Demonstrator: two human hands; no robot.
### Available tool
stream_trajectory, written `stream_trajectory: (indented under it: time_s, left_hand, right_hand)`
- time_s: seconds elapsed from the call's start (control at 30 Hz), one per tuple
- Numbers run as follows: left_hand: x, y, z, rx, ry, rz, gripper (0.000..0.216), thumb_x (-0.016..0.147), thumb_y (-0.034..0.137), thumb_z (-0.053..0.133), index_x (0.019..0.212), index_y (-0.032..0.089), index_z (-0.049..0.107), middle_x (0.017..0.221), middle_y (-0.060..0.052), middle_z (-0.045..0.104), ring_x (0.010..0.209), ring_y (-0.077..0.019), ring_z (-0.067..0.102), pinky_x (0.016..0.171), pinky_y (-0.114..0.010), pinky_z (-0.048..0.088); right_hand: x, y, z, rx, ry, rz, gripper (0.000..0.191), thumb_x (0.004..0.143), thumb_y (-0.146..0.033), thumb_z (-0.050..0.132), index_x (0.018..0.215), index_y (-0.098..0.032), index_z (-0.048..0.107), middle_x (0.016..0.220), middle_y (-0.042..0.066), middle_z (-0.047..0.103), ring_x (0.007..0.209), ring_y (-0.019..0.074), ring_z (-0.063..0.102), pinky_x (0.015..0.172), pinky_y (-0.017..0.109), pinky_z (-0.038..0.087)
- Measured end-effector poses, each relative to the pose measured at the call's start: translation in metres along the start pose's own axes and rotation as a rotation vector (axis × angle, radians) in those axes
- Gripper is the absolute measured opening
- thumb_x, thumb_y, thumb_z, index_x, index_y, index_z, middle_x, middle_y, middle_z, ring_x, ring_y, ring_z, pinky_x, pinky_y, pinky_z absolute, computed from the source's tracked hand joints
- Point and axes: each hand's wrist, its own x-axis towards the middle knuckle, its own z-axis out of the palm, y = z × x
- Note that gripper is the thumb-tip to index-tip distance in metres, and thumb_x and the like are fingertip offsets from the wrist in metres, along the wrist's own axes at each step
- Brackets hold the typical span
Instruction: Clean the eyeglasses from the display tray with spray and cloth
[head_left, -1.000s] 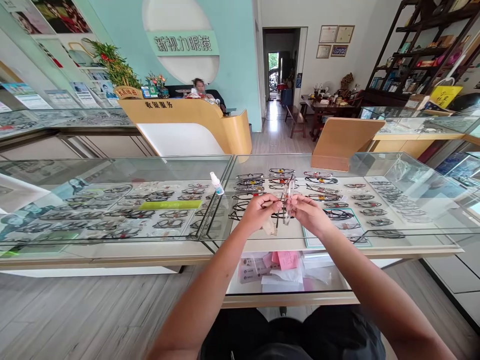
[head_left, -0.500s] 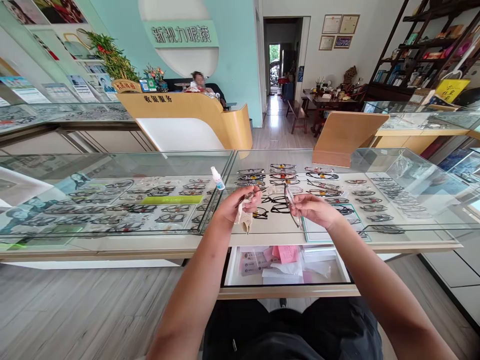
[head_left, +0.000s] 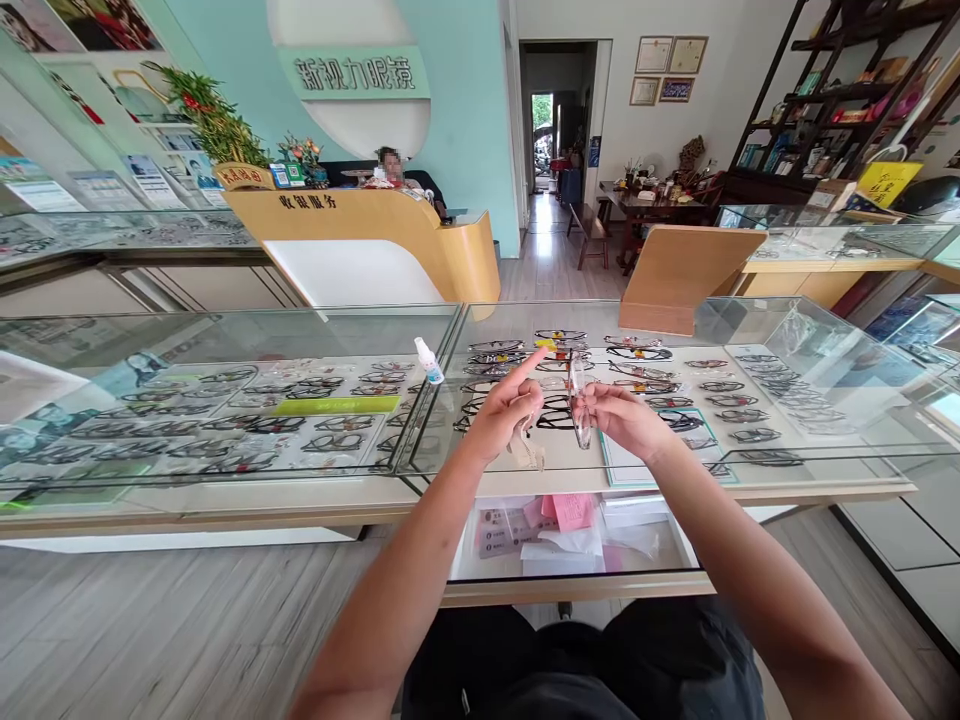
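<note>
My right hand [head_left: 622, 420] pinches a pair of clear-framed glasses [head_left: 577, 402], held on edge above the glass display counter [head_left: 750, 470]. My left hand [head_left: 506, 412] is just left of the glasses, index finger stretched out, the other fingers curled on a pale cleaning cloth [head_left: 527, 450] that hangs below the palm. Both hands hover over rows of eyeglass frames [head_left: 645, 385] laid out inside the case.
A small spray bottle [head_left: 429, 362] stands on the counter seam to the left. An open drawer [head_left: 570, 530] below holds pink and white papers. A person sits behind the curved reception desk [head_left: 360, 245]. A wooden stand [head_left: 682, 275] sits on the counter's far side.
My left hand has come back to the right beside the glasses and its index finger now points out. The right hand has turned the glasses more upright.
</note>
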Motion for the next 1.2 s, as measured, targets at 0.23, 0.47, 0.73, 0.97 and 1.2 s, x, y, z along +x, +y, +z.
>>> stream_trajectory:
  time_s: [0.23, 0.47, 0.73, 0.97, 1.2]
  left_hand:
    - [-0.003, -0.001, 0.001, 0.09, 0.036, 0.064, 0.083, 0.098, 0.048, 0.075, 0.172, 0.028, 0.044, 0.078, 0.005, 0.049, 0.058, -0.0093, 0.035, 0.055, -0.024, 0.034]
    - [-0.013, -0.004, 0.013, 0.574, 0.145, 0.214, 0.061, 0.104, 0.045, 0.066, 0.161, 0.024, 0.061, 0.083, 0.001, 0.06, 0.062, -0.0111, 0.041, 0.061, -0.024, 0.04]
    - [-0.01, -0.01, 0.018, 0.952, -0.017, 0.192, 0.043, 0.1, 0.033, 0.067, 0.142, 0.032, 0.076, 0.114, -0.008, 0.082, 0.094, -0.0241, 0.076, 0.08, -0.031, 0.052]
    - [-0.007, -0.013, 0.016, 0.966, 0.099, 0.147, 0.036, 0.1, 0.039, 0.067, 0.133, 0.028, 0.077, 0.091, -0.005, 0.077, 0.074, -0.0207, 0.069, 0.076, -0.031, 0.05]
    - [-0.018, 0.013, 0.016, 0.684, 0.1, 0.098, 0.056, 0.103, 0.047, 0.067, 0.154, 0.025, 0.059, 0.087, 0.0, 0.063, 0.072, -0.0153, 0.058, 0.069, -0.026, 0.044]
  right_hand:
    - [-0.001, 0.003, 0.001, -0.021, -0.019, -0.006, 0.025, 0.079, -0.037, 0.094, 0.09, -0.024, 0.077, 0.094, 0.003, 0.081, 0.092, 0.021, 0.076, 0.083, 0.034, 0.057]
    - [-0.003, -0.005, 0.002, 0.055, -0.014, -0.028, 0.028, 0.082, -0.043, 0.092, 0.09, -0.027, 0.07, 0.119, 0.007, 0.085, 0.111, 0.026, 0.078, 0.095, 0.041, 0.06]
    - [-0.003, -0.008, 0.001, 0.098, -0.057, -0.075, 0.028, 0.087, -0.046, 0.089, 0.094, -0.029, 0.068, 0.143, 0.006, 0.079, 0.127, 0.0261, 0.075, 0.111, 0.047, 0.056]
    - [-0.006, -0.014, 0.004, 0.072, 0.077, -0.206, 0.031, 0.087, -0.052, 0.088, 0.092, -0.03, 0.067, 0.146, 0.003, 0.076, 0.136, 0.029, 0.071, 0.116, 0.051, 0.055]
    - [-0.01, -0.022, -0.003, 0.097, 0.109, -0.246, 0.027, 0.087, -0.056, 0.086, 0.091, -0.033, 0.072, 0.143, 0.001, 0.077, 0.14, 0.0303, 0.067, 0.114, 0.054, 0.056]
